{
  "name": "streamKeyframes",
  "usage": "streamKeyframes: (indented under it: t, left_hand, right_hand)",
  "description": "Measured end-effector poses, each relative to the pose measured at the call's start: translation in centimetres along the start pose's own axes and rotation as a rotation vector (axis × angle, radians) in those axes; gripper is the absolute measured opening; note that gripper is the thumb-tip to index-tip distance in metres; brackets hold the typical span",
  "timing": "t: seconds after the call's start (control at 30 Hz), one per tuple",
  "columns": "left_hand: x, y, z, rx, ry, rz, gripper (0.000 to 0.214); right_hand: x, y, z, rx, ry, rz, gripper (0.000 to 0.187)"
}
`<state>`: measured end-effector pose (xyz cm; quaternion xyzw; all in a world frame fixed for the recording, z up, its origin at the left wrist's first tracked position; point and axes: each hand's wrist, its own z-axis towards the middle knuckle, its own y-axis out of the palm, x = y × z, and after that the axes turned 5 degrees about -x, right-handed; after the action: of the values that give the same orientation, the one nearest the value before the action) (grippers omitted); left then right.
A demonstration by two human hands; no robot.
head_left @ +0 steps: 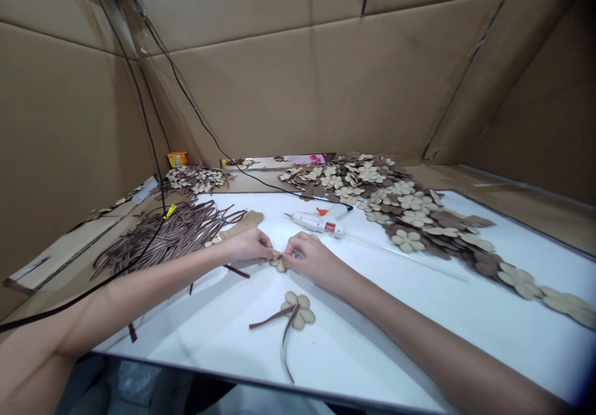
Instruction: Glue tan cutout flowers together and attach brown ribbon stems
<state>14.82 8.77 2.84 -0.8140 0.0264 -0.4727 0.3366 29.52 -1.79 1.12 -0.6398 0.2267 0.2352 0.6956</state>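
Note:
Over the middle of the white board, my left hand (251, 245) and my right hand (311, 257) meet with fingertips pinched on a small beige fabric flower (279, 263). The fingers cover part of the flower. Nearer to me lies another beige flower (303, 313) with two brown ribbon strips crossing on it, one trailing toward the front edge. Just beyond my right hand rests a white hot glue gun (313, 221), a clear glue stick (400, 250) reaching out of its back. A torn cardboard piece (242, 224) lies behind my left hand.
A heap of brown striped ribbon strips (158, 235) is at the left. Beige and brown flower shapes (410, 201) pile along the back right, more (198, 179) at the back left. A black cable (200, 114) hangs down across the workspace. Cardboard walls (288, 86) surround the white board (372, 316).

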Motion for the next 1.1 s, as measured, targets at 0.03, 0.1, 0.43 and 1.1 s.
streamKeyframes:
  t: [0.03,0.1,0.43,1.1]
  left_hand:
    - [-0.1,0.0,0.0,-0.001,0.005,-0.003,0.023]
    - [-0.3,0.0,0.1,0.000,0.016,-0.010,0.025]
    - [-0.2,0.1,0.0,0.007,0.031,-0.022,0.022]
    - [-0.5,-0.8,0.4,-0.071,0.032,0.065,0.023]
  right_hand:
    - [0.1,-0.2,0.0,-0.009,-0.016,-0.002,0.011]
    - [0.3,-0.6,-0.2,-0.027,-0.055,-0.005,0.012]
    - [1.1,-1.5,-1.0,-0.078,-0.293,-0.054,0.017]
    - [2.3,-1.3,-0.8,-0.027,-0.471,-0.213,0.017]
